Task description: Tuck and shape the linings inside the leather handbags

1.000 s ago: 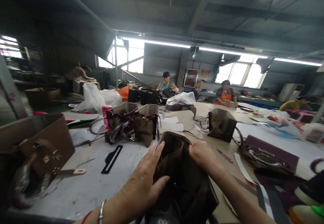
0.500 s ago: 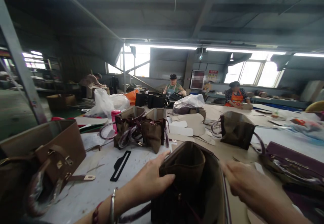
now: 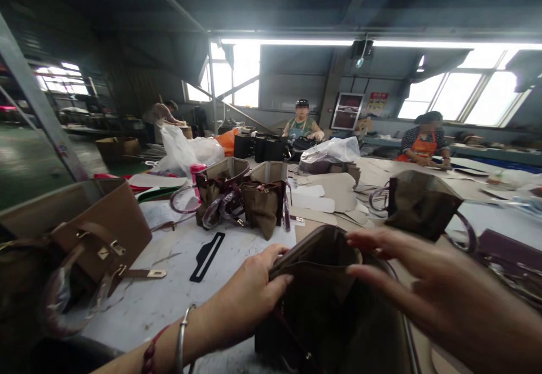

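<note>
In the head view, a dark handbag (image 3: 326, 317) with a brown lining stands at the table's near edge with its mouth facing up. My left hand (image 3: 258, 284) grips the bag's left rim, thumb over the inside and fingers outside. Over the right part of the mouth reaches my right hand (image 3: 415, 284), its thumb and fingers apart beside the edge of an inner lining pocket (image 3: 317, 269). Whether its fingertips touch the lining, I cannot tell. The bag's outer front and base are hidden.
A tan handbag (image 3: 105, 238) stands at left. Beyond a black flat template (image 3: 207, 256) are two brown bags (image 3: 265, 199); another bag (image 3: 419, 205) sits right, near a purple one (image 3: 514, 261). Cut panels (image 3: 330, 188) lie mid-table. Co-workers (image 3: 302, 123) work across.
My right hand has left the bag's right rim and moved left over the mouth, its fingers spreading. My left hand keeps the left rim. The camera view has tilted down slightly.
</note>
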{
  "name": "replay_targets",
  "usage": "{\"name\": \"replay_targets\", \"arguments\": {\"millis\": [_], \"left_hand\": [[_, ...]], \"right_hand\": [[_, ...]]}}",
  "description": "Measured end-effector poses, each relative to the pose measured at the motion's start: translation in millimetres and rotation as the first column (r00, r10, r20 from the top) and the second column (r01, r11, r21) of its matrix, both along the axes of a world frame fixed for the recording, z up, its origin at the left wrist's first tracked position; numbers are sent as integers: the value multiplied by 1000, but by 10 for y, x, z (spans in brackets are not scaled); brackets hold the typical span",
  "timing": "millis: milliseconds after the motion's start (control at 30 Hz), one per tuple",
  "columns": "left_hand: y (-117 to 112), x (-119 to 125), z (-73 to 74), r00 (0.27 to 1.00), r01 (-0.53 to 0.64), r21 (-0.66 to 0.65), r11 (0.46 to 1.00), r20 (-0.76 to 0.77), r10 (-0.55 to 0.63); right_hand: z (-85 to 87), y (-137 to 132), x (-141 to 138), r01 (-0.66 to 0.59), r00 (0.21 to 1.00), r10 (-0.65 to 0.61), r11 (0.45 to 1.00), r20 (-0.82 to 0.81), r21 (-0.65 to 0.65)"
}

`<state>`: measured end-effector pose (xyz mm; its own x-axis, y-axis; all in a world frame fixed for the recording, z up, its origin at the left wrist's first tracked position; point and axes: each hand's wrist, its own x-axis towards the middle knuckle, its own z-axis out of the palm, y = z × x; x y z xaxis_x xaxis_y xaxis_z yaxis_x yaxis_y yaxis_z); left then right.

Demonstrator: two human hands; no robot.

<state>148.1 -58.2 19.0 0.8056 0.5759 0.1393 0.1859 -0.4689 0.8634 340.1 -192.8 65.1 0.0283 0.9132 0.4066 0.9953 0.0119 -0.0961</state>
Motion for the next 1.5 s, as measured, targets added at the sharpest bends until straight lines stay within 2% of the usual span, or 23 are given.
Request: {"name": "replay_targets", "arguments": {"millis": [33,133,233,400,533,867,1067,1233,1500], "left_hand": [[13,-3,-7,1000,7,-6,1000,0,-7],[68,-17,-38,1000,15,-29,999,13,-15],[139,-35,-93,998,38,-101,994,60,-32],[227,-61,-186,992,77,-334,939,123,-37],[252,-83,-201,986,131,-408,904,152,-74],[285,-128,-221,989,101,-318,943,135,-61],[287,-129,-245,991,64,-194,979,127,-40],[230,-130,-199,990,29,-122,992,137,-12],[136,-93,-168,989,5,-143,990,149,17]], "right_hand": [[-22,117,-104,-31,999,31,999,20,-8],[-149,402,-340,-10,1000,13,995,24,-101],[-247,555,-402,3,1000,-6,980,-12,-200],[-222,668,-402,101,995,-96,966,32,-237],[-194,720,-467,173,983,-153,957,105,-232],[-243,772,-539,238,958,-204,957,200,-166],[-237,791,-553,247,958,-216,956,190,-160],[-243,731,-540,230,961,-201,962,188,-149],[-233,694,-526,239,956,-208,962,205,-136]]}}
